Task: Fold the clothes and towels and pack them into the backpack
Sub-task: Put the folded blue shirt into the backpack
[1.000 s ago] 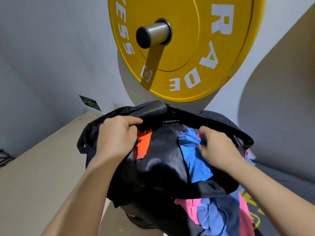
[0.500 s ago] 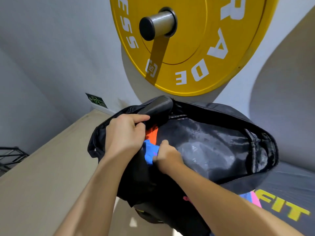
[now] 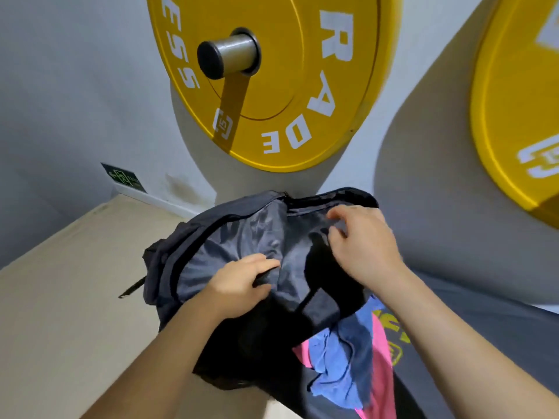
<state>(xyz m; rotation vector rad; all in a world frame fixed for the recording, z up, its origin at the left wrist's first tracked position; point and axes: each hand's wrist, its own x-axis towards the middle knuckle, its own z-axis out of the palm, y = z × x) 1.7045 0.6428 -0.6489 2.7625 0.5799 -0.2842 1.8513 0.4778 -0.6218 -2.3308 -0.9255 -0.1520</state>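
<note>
Two yellow plates hang over the beige surface; left hand grips backpack, right hand hold unclear.

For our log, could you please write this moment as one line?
left hand grips black fabric backpack front; right hand at its top, grip unclear; crumpled blue cloth lies outside

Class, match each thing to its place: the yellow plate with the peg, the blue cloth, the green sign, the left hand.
Things: 1 yellow plate with the peg; 2 blue cloth; 3 green sign; 4 left hand.
Places: a on the backpack; b low on the left wall; c on the wall above the backpack; d on the pink cloth.
Pairs: 1-c; 2-d; 3-b; 4-a.
</note>
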